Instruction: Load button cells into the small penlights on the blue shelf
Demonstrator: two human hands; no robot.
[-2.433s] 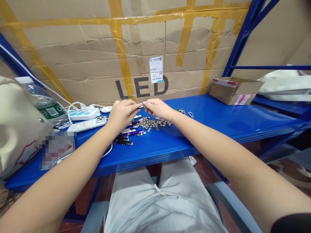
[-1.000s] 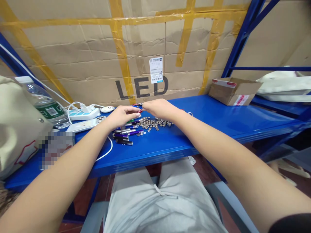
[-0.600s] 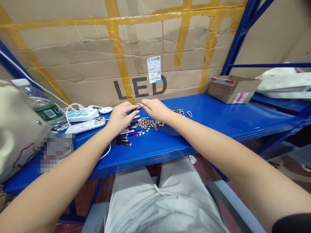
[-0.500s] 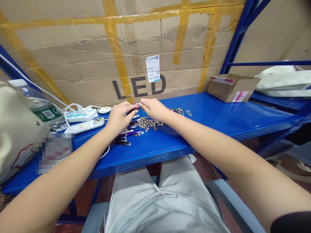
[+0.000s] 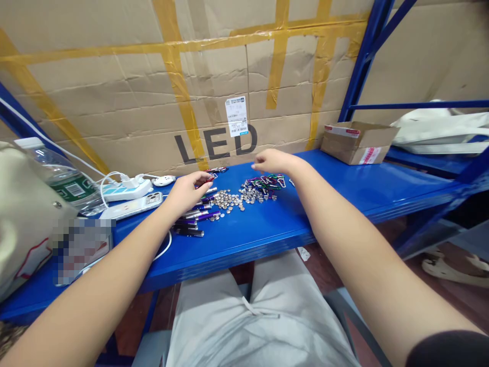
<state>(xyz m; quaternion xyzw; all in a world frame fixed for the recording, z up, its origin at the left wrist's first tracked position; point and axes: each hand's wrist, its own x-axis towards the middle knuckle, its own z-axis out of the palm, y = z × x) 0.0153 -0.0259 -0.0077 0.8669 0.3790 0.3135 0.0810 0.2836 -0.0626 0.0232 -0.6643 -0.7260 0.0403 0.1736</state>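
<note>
Right hand [image 5: 272, 161]: has come away from the left one since half a second ago, and is now over to the right, above the far edge of the coloured clips [image 5: 275, 180].
Right grip: fingers bent inward; cannot tell whether they pinch anything.
Left hand [image 5: 186, 192]: at the far end of the row of pen-like tubes [image 5: 195, 215].
Left grip: thumb and fingers clamped on a red tube [image 5: 208, 180].
Red tube: partly hidden by the fingers, pointing toward the right.
Red pieces [image 5: 218, 169]: on the blue counter [image 5: 244, 232], just beyond the left hand.
Silver discs [image 5: 228, 199]: loose heap right of the tubes.
Metal caps [image 5: 255, 194]: piled between the discs and the clips.
White phone [image 5: 132, 206]: on the counter left of the tubes, in front of the power strip [image 5: 130, 189].
Small carton [image 5: 355, 145]: at the back right, well apart from both hands.
</note>
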